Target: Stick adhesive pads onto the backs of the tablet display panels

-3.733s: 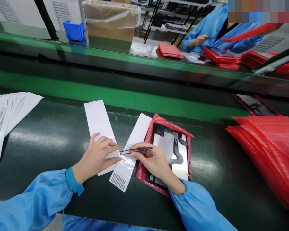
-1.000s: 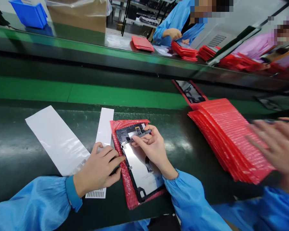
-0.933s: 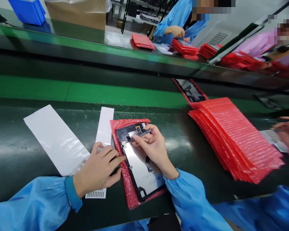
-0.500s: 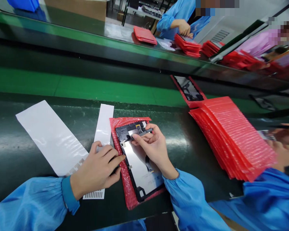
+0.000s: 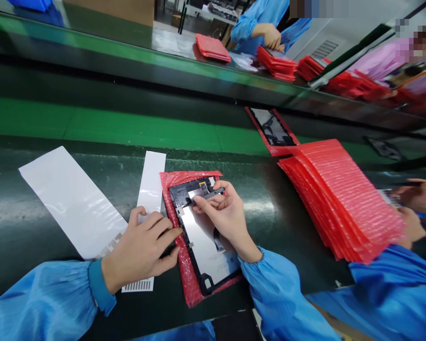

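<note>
A dark-framed panel with a silvery back (image 5: 200, 237) lies on a red bubble-wrap sheet (image 5: 184, 270) on the dark bench. My right hand (image 5: 223, 218) pinches dark tweezers (image 5: 206, 195), whose tips touch the panel's top end. My left hand (image 5: 142, 248) rests with curled fingers on a narrow white label strip (image 5: 151, 182) and presses the red sheet's left edge. It holds nothing I can make out.
A wider white backing sheet (image 5: 71, 201) lies to the left. A stack of red bubble-wrap sheets (image 5: 341, 199) sits at the right, another panel (image 5: 273, 128) behind it. A neighbour's blue-sleeved hands (image 5: 415, 208) work at the far right. Other people handle red stacks (image 5: 277, 64) across the conveyor.
My hands have stayed on the panel and the strip while the view drifted slightly. The neighbour's hands at the right have drawn back from the red stack toward the edge of view.
</note>
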Available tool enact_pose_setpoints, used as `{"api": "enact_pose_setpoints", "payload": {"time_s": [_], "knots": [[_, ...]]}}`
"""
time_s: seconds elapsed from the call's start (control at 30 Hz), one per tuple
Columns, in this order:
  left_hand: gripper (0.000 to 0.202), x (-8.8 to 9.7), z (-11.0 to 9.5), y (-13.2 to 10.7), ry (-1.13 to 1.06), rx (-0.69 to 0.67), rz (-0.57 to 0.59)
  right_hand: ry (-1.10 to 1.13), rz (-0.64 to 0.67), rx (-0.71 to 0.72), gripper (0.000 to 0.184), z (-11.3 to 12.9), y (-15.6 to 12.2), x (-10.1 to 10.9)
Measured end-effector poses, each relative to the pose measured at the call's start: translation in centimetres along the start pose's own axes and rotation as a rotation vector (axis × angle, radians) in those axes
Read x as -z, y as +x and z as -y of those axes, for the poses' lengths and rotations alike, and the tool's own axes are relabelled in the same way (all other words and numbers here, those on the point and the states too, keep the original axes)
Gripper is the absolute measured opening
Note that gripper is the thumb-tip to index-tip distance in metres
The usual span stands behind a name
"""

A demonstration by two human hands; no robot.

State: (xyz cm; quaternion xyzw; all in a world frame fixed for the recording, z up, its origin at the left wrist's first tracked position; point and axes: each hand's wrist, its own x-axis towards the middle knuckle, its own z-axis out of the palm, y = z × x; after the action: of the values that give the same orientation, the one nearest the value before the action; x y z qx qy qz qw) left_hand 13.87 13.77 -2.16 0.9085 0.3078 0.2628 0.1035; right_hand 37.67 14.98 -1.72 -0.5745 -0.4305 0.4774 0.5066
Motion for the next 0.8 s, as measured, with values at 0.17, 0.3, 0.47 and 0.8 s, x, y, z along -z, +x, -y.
{"api": "enact_pose_setpoints", "payload": {"time_s": [0.17, 0.3, 0.47, 0.8], "knots": [[0.027, -0.02, -0.11, -0.01, 0.008, 0.026, 0.001, 0.000, 0.011, 0.001, 0.058, -0.08, 0.03, 0.09], [0.030, 0.04, -0.12, -0.02, 0.000, 0.040, -0.002, -0.007, 0.007, 0.002, 0.058, -0.10, 0.05, 0.12], [0.043, 0.11, -0.07, -0.26, 0.022, 0.065, -0.018, -0.004, 0.002, -0.002, 0.059, 0.07, -0.01, -0.01], [0.053, -0.11, 0.02, -0.19, 0.024, 0.069, 0.004, 0.006, 0.017, 0.011, 0.058, 0.06, 0.05, -0.02]]}}
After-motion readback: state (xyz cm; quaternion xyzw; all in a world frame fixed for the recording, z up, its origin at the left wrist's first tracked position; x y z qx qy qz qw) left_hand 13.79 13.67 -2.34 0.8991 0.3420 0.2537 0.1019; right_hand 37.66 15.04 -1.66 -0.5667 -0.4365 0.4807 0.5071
